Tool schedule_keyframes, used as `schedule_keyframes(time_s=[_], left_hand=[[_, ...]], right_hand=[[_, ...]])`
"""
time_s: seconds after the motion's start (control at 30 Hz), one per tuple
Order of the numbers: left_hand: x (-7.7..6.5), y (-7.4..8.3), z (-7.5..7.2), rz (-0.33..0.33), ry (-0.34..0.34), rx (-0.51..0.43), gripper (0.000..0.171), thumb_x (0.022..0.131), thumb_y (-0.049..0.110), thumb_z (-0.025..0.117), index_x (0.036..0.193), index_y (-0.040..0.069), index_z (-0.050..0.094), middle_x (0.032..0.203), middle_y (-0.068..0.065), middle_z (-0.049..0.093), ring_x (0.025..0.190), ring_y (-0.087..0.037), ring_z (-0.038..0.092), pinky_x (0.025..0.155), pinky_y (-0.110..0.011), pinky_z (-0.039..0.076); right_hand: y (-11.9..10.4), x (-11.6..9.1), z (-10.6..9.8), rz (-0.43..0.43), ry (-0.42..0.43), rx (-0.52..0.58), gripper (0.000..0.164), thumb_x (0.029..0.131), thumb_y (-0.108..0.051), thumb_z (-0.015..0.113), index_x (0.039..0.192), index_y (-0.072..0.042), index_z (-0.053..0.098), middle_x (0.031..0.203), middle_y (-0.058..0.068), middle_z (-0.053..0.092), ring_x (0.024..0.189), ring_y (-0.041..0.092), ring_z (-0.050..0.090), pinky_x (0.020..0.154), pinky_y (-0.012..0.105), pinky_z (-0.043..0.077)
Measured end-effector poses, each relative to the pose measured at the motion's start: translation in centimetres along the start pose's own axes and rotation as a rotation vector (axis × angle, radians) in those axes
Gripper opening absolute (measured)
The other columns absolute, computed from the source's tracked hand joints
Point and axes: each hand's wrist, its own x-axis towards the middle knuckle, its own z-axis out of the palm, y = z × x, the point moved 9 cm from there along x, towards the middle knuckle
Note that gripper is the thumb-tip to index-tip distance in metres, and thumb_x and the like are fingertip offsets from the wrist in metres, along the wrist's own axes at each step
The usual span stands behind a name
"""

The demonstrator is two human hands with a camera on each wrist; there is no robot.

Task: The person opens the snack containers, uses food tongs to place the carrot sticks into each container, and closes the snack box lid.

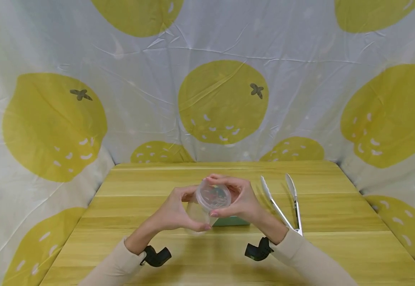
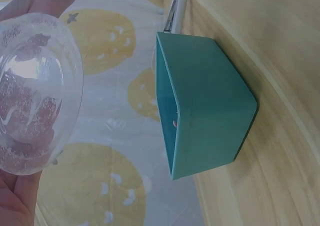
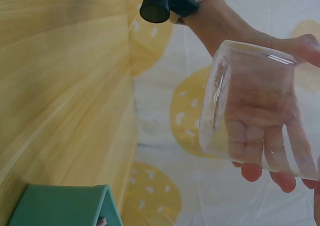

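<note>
Head view shows a person's left hand (image 1: 171,212) curled round the side of a clear jar (image 1: 207,204), thumb on the near side, while the right hand (image 1: 241,198) grips its rimmed top between thumb and fingers, the palm arched well clear. Held between the two, off the wooden table (image 1: 150,252), the jar leans: its round top faces up toward the head camera and the right hand, its base down past the left hand, the long axis running slantwise between. Whether a lid sits on that top is hard to tell. Below the hands stands a green box (image 2: 207,106), open side up, with something small and pinkish inside. Right of the right hand lie metal tongs (image 1: 297,212), arms spread and tips pointing away from the person, hinge near the wrist. Farther out, beyond both hands, hangs a lemon-print curtain (image 1: 300,95).
</note>
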Motion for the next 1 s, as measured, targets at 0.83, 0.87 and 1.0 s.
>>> schedule_keyframes(time_s=[0.83, 0.87, 1.0], left_hand=[[0.4, -0.1, 0.9, 0.06, -0.165, -0.121, 0.059, 0.063, 0.01, 0.093, 0.116, 0.007, 0.068, 0.104, -0.006, 0.073, 0.095, -0.02, 0.067, 0.085, -0.04, 0.054], [0.4, -0.1, 0.9, 0.061, -0.165, -0.12, 0.059, 0.063, 0.01, 0.093, 0.116, 0.007, 0.068, 0.104, -0.005, 0.073, 0.095, -0.02, 0.067, 0.085, -0.04, 0.054], [0.6, 0.0, 0.9, 0.069, -0.164, -0.107, 0.059, 0.064, 0.011, 0.093, 0.117, 0.007, 0.068, 0.105, -0.006, 0.072, 0.095, -0.019, 0.067, 0.083, -0.04, 0.055]], right_hand=[[-1.5, 0.9, 1.6, -0.003, -0.3, 0.065, 0.07, 0.068, 0.012, 0.085, 0.132, 0.013, 0.054, 0.138, 0.013, 0.057, 0.131, 0.035, 0.048, 0.097, 0.047, 0.049], [-1.6, 0.9, 1.5, -0.006, -0.307, 0.051, 0.073, 0.068, 0.012, 0.086, 0.133, 0.012, 0.053, 0.138, 0.015, 0.056, 0.13, 0.035, 0.048, 0.097, 0.047, 0.049], [-1.8, 0.9, 1.3, -0.022, -0.323, 0.024, 0.082, 0.066, 0.011, 0.088, 0.138, 0.012, 0.048, 0.14, 0.024, 0.052, 0.13, 0.036, 0.049, 0.101, 0.049, 0.045]])
